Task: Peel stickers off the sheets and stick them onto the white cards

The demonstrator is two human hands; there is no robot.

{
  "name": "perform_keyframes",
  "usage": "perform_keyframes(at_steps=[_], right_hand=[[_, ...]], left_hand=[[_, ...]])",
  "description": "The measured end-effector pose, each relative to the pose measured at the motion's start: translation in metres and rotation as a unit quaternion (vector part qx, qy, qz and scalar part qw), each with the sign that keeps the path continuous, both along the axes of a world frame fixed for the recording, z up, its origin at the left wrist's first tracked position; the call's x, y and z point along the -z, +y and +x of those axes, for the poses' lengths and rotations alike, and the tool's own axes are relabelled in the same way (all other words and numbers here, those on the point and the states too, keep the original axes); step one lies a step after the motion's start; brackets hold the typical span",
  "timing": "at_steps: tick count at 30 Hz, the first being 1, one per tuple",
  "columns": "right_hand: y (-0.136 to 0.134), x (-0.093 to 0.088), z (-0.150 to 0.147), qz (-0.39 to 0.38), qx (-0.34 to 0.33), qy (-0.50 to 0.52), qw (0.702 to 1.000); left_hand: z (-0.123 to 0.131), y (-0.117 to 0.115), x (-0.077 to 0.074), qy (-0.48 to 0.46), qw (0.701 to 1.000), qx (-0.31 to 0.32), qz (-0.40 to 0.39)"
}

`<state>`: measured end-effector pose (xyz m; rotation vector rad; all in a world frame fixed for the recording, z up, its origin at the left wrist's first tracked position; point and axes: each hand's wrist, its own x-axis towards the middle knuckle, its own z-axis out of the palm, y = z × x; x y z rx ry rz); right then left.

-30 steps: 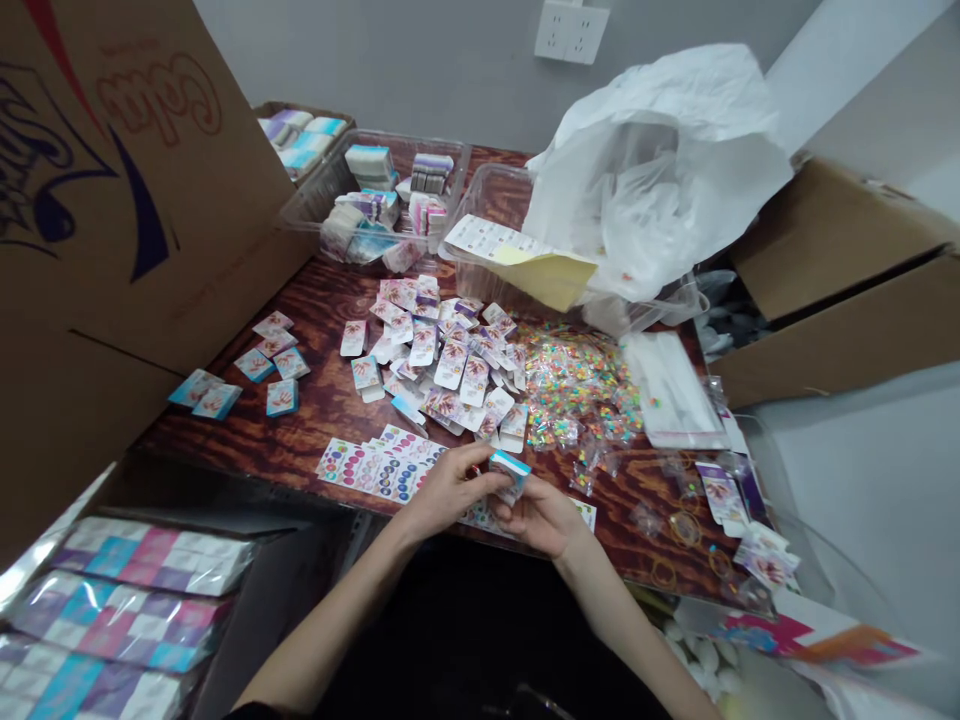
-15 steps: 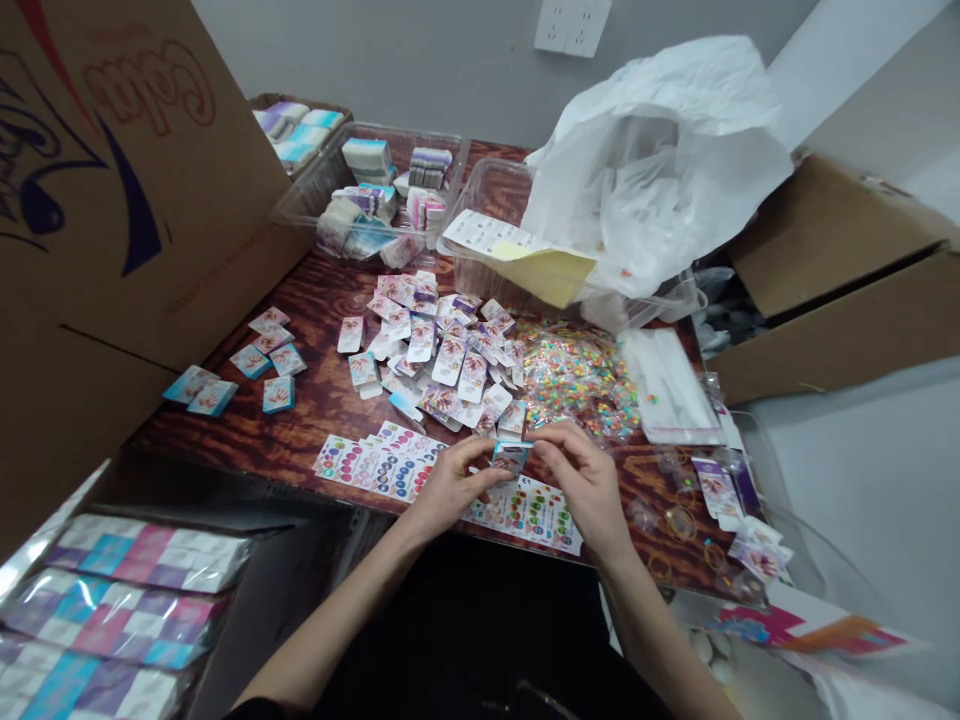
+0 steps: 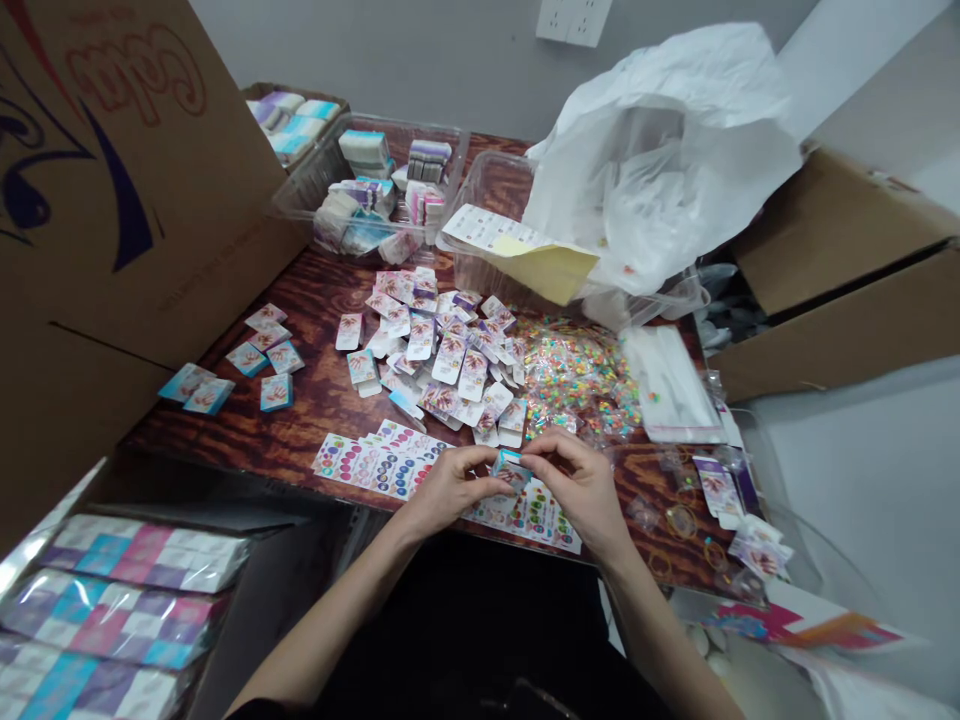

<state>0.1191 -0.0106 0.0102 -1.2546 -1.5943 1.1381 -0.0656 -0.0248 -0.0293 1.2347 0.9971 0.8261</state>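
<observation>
A small blue-and-white cardboard box [image 3: 513, 470] is between my two hands, above the table's front edge. My left hand [image 3: 457, 487] pinches its left side between thumb and fingers. At the box's top right edge, the thumb and forefinger of my right hand [image 3: 576, 480] are closed on it. Beneath the hands lie sheets of colourful oval stickers [image 3: 394, 460]. Just beyond is a heap of small printed boxes [image 3: 450, 350], some with flaps up. Small clear bags of coloured bits [image 3: 577, 375] lie to its right.
Several blue boxes [image 3: 277, 392] lie at the left, beside a big carton [image 3: 217, 230]. Clear plastic tubs [image 3: 300, 205] stand at the back, one under a white plastic bag [image 3: 667, 190]. Clear sleeves [image 3: 671, 385] and rubber bands [image 3: 681, 522] lie at the right.
The flap at the top of the box has come down under my right fingers, and the box has tilted slightly. Both hands stay in nearly the same place.
</observation>
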Motion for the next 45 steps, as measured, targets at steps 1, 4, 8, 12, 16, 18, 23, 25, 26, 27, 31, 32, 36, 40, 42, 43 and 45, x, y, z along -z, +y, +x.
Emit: perform_keyframes(at_steps=[1,4,8,12,16,18,23,25,26,27,31,32,36,40,42,43,45], right_hand=[[0.0,0.0,0.001,0.0,-0.003,0.002,1.0],[0.0,0.0,0.002,0.003,-0.006,0.0,1.0],[0.001,-0.003,0.001,0.011,-0.023,-0.021,0.999],[0.003,-0.007,0.003,0.03,-0.06,-0.057,0.996],[0.001,-0.008,0.006,0.085,-0.092,-0.112,0.986],[0.0,-0.007,0.007,0.112,-0.097,-0.136,0.98],[-0.005,0.0,0.002,0.146,-0.077,-0.116,0.979],[-0.007,0.005,0.002,0.131,-0.063,-0.085,0.986],[-0.007,0.007,0.002,0.114,-0.052,-0.066,0.99],[-0.008,0.009,0.003,0.091,-0.039,-0.042,0.994],[-0.011,0.019,0.004,-0.011,0.002,0.067,0.998],[-0.013,0.021,0.002,-0.025,0.008,0.078,0.997],[-0.014,0.019,-0.003,-0.004,0.019,0.019,1.0],[0.0,0.005,0.007,-0.002,-0.065,-0.084,0.994],[0.009,-0.004,0.015,-0.029,-0.161,-0.139,0.977],[0.013,-0.007,0.018,-0.031,-0.204,-0.164,0.964],[0.017,-0.014,0.02,-0.001,-0.254,-0.213,0.943]], left_hand=[[0.0,0.0,0.0,0.002,1.0,0.001,0.0],[0.0,0.0,0.0,0.013,1.0,0.002,0.004],[0.0,-0.002,0.002,0.031,0.999,-0.002,0.017],[0.001,-0.002,0.005,0.049,0.998,-0.011,0.03],[0.001,-0.001,0.005,0.057,0.997,-0.024,0.048],[0.001,0.0,0.004,0.054,0.997,-0.026,0.051],[0.001,0.0,0.004,0.038,0.999,-0.021,0.026],[0.002,0.0,0.005,0.033,0.999,-0.02,0.012],[0.002,0.001,0.005,0.026,0.999,-0.02,0.003],[0.003,0.001,0.005,0.015,1.0,-0.022,-0.008],[0.005,0.007,0.001,-0.059,0.996,-0.045,-0.059],[0.006,0.009,0.0,-0.08,0.993,-0.054,-0.067],[0.012,0.012,-0.002,-0.133,0.986,-0.072,-0.069],[0.013,0.01,-0.001,-0.141,0.982,-0.075,-0.099],[0.01,0.009,-0.004,-0.123,0.982,-0.08,-0.118],[0.008,0.009,-0.006,-0.102,0.984,-0.078,-0.121],[0.004,0.009,-0.01,-0.052,0.989,-0.061,-0.121]])
